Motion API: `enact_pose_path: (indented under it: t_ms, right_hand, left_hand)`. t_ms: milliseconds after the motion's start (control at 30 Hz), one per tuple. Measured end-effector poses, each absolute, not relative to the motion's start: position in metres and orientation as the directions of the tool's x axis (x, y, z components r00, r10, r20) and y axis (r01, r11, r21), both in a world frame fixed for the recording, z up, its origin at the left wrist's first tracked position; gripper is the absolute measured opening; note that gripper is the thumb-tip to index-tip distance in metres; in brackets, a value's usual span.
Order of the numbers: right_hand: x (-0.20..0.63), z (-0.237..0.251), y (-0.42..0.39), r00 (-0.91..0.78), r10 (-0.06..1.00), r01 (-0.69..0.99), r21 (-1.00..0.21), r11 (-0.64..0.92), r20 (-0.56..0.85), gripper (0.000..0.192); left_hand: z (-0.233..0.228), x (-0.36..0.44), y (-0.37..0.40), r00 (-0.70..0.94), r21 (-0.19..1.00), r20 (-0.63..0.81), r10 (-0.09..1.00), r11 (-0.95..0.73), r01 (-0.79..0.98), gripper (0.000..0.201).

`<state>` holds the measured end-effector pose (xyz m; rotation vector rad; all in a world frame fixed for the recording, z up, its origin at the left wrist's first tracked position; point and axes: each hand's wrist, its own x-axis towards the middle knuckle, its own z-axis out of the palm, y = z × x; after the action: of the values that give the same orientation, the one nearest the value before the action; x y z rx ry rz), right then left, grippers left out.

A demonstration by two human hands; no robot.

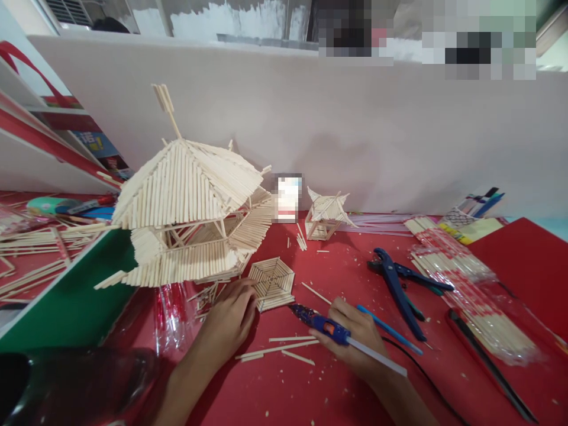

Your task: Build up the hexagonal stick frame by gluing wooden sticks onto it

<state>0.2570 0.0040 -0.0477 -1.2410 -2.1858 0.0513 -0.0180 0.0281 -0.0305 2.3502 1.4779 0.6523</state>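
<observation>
My right hand [357,334] is wrapped round a blue hot glue gun [317,320] with a long white glue stick [377,357] out of its back. The gun's dark nozzle points left, close to the lower right corner of a hexagonal panel of wooden sticks [272,280] flat on the table. At the panel's left edge, my left hand [233,313] has its fingers curled and closed on it; the fingertips are partly hidden. Behind my left hand stands a big two-tiered stick pavilion [190,189]. A smaller stick pavilion [327,216] stands farther back.
Loose sticks [284,349] lie between my hands. To the right are blue-handled cutters [397,290], a blue pen [390,331], a black-and-red tool [488,361] and bagged sticks [479,302]. A lit phone [287,198] leans on the pale partition [399,130]. Dark glossy object [89,384] at front left.
</observation>
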Motion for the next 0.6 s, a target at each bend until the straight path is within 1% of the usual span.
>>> enact_pose_path:
  t_ms: [200, 433, 500, 600]
  right_hand:
    - [0.2602, -0.0491, 0.0025, -0.365, 0.798, 0.767, -0.331, 0.550, 0.480, 0.046]
    - [0.2594, -0.0437, 0.0014, -0.383, 0.837, 0.727, -0.432, 0.534, 0.391, 0.037]
    - [0.2595, -0.0431, 0.0018, -0.384, 0.832, 0.731, -0.419, 0.538, 0.400, 0.039]
    - [0.2594, -0.0445, 0.0032, -0.382, 0.813, 0.749, -0.368, 0.551, 0.439, 0.043]
  left_hand:
    - [-0.0301, -0.0181, 0.0282, 0.372, 0.459, 0.226, 0.900, -0.435, 0.775, 0.015]
    - [-0.0303, -0.0179, 0.0288, 0.375, 0.448, 0.229, 0.898, -0.440, 0.778, 0.015]
    - [-0.0312, -0.0180, 0.0292, 0.379, 0.445, 0.226, 0.898, -0.441, 0.780, 0.016]
    - [-0.0328, -0.0185, 0.0297, 0.375, 0.448, 0.227, 0.899, -0.438, 0.779, 0.016]
